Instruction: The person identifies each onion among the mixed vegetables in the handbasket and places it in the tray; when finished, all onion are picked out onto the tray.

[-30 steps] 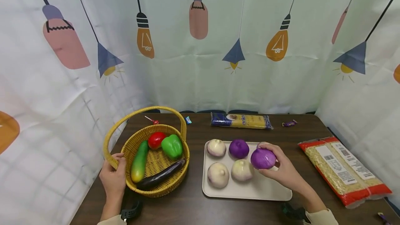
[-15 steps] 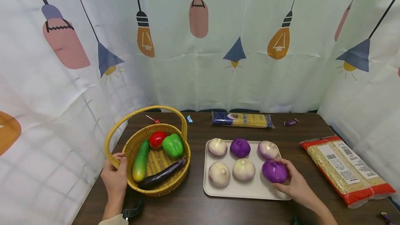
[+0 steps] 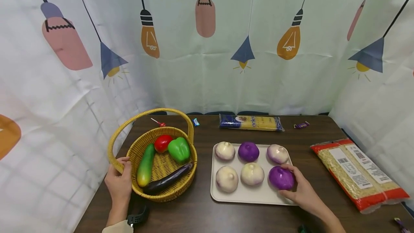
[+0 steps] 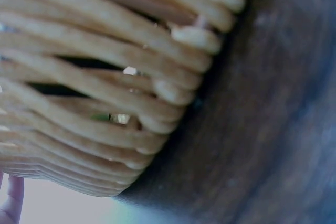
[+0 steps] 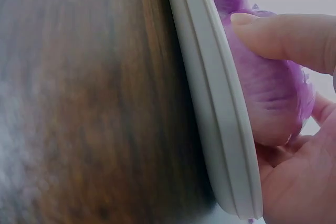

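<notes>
My left hand [image 3: 119,181] grips the yellow wicker basket [image 3: 174,197] at the left foot of its arched handle. Inside it lie a cucumber [image 3: 146,165], a tomato [image 3: 162,143], a green bell pepper [image 3: 179,150] and an eggplant [image 3: 169,178]. With thumb and fingers around it, my right hand [image 3: 302,188] holds a purple onion [image 3: 280,177] at the front right of the cream tray [image 3: 245,197]. The right wrist view shows the thumb on the onion [image 5: 268,87], low beside the tray rim [image 5: 220,103]. Another purple onion [image 3: 248,152] and several whitish, purple-tinged bulbs [image 3: 252,174] sit on the tray.
A blue-and-yellow pasta packet [image 3: 251,123] lies at the back, between a blue-wrapped candy [image 3: 196,122] and a purple-wrapped one [image 3: 301,125]. Behind the basket is a red lollipop [image 3: 161,124]. A red-edged bag of grain [image 3: 359,173] lies at the right. Patterned curtains surround the table.
My right hand has brought the purple onion from above the tray's back right bulb toward the front right, then slightly left and down beside that bulb. My left hand stays on the basket.
</notes>
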`<state>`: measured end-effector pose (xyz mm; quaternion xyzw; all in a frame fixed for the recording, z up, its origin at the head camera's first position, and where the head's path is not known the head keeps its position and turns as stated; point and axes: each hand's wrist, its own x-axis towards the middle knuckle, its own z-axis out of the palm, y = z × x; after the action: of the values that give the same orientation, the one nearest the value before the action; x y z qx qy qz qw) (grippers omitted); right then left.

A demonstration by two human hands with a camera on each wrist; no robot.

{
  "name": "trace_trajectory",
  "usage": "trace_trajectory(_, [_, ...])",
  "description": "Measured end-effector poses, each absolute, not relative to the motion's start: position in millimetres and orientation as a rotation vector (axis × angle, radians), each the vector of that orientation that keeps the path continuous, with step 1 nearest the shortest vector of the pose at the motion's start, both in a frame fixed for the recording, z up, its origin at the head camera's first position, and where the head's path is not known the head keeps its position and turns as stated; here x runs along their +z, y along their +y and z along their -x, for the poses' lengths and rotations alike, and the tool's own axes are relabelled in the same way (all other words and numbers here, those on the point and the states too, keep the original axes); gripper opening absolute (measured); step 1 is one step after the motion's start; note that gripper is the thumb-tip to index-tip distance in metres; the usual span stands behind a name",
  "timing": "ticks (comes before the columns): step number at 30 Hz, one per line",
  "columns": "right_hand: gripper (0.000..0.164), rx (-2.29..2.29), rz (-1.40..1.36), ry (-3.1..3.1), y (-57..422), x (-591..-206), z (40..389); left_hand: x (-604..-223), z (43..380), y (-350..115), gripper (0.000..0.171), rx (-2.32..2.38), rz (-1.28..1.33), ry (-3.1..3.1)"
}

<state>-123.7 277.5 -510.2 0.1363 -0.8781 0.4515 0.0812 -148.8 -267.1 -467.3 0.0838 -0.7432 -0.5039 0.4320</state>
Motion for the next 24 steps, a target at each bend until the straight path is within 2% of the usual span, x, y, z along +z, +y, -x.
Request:
trace_trajectory(7, [0.081, 1.322, -0.375, -2.640, 277.9, -507.1, 122.9, -477.3, 155.5, -273.7, 0.007, -1.255, -0.206, -1.855])
trace_trajectory(15, [0.073, 1.270, -0.373, -2.668, 280.6, -491.5, 120.9, -489.3, 159.7, -287.5, 0.008, -1.203, -0.286, -1.946])
trace_trajectory(20, [0.063, 1.272, -0.454, -2.610, 284.7, -469.2, 130.7, -460.8, 146.1, -281.8, 0.025, -1.222, -0.311, -1.918])
trace_trajectory(24, [0.052, 1.253, -0.516, -2.561, 282.8, -441.4, 147.1, -409.8, 137.6, -257.4, 0.039, -1.228, -0.157, -1.628])
